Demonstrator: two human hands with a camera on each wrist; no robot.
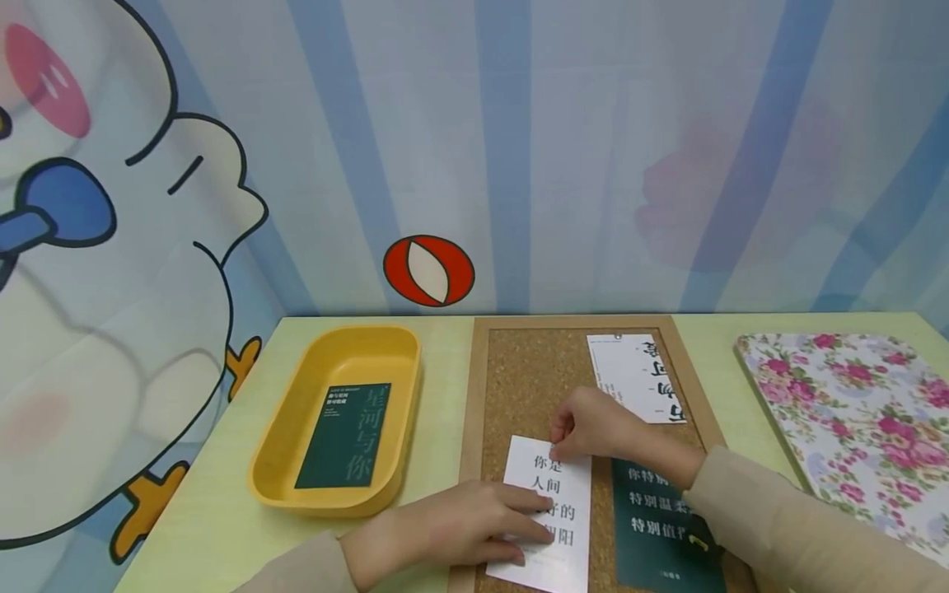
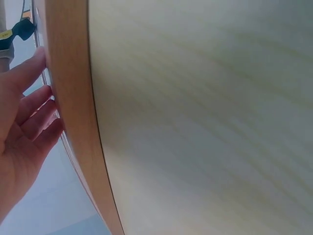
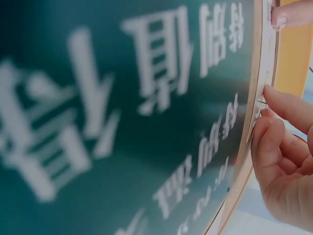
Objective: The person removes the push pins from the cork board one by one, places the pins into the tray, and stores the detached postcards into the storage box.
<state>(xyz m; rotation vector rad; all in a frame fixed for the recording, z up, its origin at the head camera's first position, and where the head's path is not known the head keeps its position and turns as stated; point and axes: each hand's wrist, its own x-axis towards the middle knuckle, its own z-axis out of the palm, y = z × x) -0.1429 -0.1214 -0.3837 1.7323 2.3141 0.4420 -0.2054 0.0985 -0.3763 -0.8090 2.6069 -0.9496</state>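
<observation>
Grip status: right hand (image 1: 596, 424) has thumb and forefinger nearly together, clamped on what looks like a thin pin (image 3: 262, 102) in the right wrist view; too small to be certain. Pinch sits at the top edge of the white card (image 1: 544, 473), toward its right corner. Card runs from the pinch down toward the person, on the corkboard (image 1: 528, 362), black characters upright in the head view. Left hand (image 1: 467, 523) is below and left of the pinch, fingers straight and spread apart, resting on the lower half of the card and covering some print; not gripping anything. Second white card (image 1: 630, 375) lies just above and right of the pinch, partly behind the right hand, small dark dot at its top edge. Dark green card (image 1: 652, 552) is right of and below the pinch, beside the white card with a strip of cork between, partly under the right forearm. Well left of the pinch: yellow tray (image 1: 348, 358) with a green booklet (image 1: 344, 436) lying in it. Well right: floral board (image 1: 867, 428), flat on the pale table (image 1: 437, 395). Striped backdrop (image 1: 563, 165) hangs beyond the grip, behind the table.
</observation>
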